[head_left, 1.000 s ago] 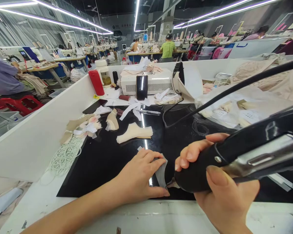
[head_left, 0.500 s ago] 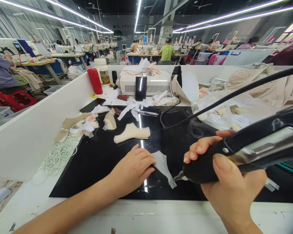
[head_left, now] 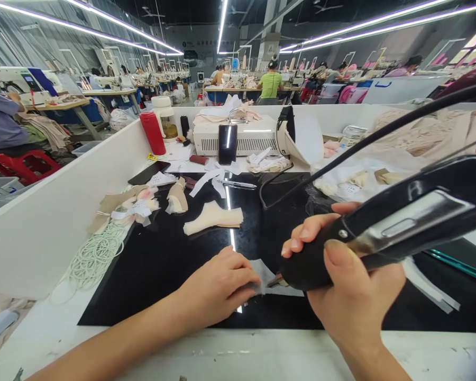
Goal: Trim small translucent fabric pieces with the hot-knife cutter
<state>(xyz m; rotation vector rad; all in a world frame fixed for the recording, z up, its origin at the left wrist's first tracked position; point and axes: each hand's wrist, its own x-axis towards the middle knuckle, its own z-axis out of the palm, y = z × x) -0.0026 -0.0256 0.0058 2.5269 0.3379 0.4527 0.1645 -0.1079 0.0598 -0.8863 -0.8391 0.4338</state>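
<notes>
Fabric (head_left: 263, 271) of thin, sheer white, probably light, limp and best taken flat by an edge, is pinched on the glossy black board (head_left: 154, 280) by the curled fingers of the left hand (head_left: 226, 283), while the black, metal-trimmed handheld tool (head_left: 384, 233) is gripped by the right hand (head_left: 353, 286).

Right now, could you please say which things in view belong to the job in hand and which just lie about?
Seemingly in the job:
black power tool in the right hand
thin pale cloth at the left hand
black board

Apparently lying about:
pen
upright phone
red flask
coiled cord
</notes>
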